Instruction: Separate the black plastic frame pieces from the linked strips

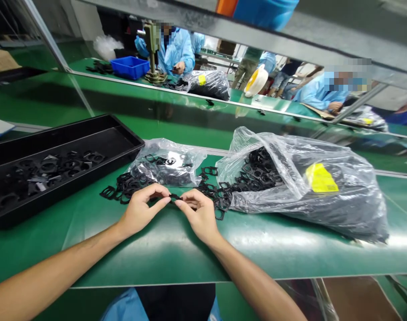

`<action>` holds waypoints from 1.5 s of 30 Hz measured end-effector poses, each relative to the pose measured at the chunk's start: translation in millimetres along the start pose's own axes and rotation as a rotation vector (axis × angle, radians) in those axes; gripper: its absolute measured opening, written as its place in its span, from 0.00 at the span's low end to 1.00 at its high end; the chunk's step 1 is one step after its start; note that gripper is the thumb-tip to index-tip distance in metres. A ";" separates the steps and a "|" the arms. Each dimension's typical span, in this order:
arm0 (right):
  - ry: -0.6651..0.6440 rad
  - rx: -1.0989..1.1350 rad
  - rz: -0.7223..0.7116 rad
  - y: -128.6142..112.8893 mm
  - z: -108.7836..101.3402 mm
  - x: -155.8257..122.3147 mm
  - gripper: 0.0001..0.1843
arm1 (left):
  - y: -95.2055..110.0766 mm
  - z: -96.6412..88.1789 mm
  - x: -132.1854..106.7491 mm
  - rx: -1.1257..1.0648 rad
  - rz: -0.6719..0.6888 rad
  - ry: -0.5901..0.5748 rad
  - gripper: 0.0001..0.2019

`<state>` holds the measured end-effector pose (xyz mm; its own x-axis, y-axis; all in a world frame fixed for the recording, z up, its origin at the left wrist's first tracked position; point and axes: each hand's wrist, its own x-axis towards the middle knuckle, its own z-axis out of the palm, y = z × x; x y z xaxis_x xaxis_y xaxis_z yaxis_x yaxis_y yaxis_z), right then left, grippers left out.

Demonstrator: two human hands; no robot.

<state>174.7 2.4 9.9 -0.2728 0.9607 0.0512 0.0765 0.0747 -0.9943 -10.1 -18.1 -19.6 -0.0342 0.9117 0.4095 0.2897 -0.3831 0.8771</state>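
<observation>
Between the fingertips of my left hand [143, 208] and my right hand [199, 215] is a small black plastic part [174, 197], pinched from both sides. It is held low above the green tabletop [150, 263], and its exact shape is partly hidden by my fingers. Behind my left hand lies a heap of black frame-like parts [123, 187]. More loose black parts [219, 196] spill out beside my right hand from a large clear plastic bag [343, 165]. A smaller clear bag [170, 171] with black parts inside rests just beyond my fingers.
On the left a long black tray [123, 133] contains several black ring-shaped parts. A yellow label [322, 178] marks the large bag. Past a metal-edged divider, people in blue work at another bench with a blue bin [129, 67] and a hand press [153, 53]. A metal beam [290, 44] crosses overhead.
</observation>
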 end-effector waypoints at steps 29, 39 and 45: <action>-0.069 0.429 0.335 -1.8 -2.0 6.5 0.25 | 9.4 -8.3 -1.2 0.288 0.425 -0.046 0.10; -0.115 0.246 0.304 2.6 -0.2 11.8 0.28 | 8.2 -11.0 5.5 0.253 0.530 0.006 0.08; -0.047 0.036 0.006 4.7 -2.5 14.7 0.14 | 6.7 -12.4 12.9 0.179 0.324 0.095 0.05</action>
<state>173.4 17.5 6.2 -0.3170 0.9475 0.0416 0.0436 0.0584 -0.9973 -20.4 -10.8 -5.3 0.0002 0.7266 0.6871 0.4624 -0.6092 0.6442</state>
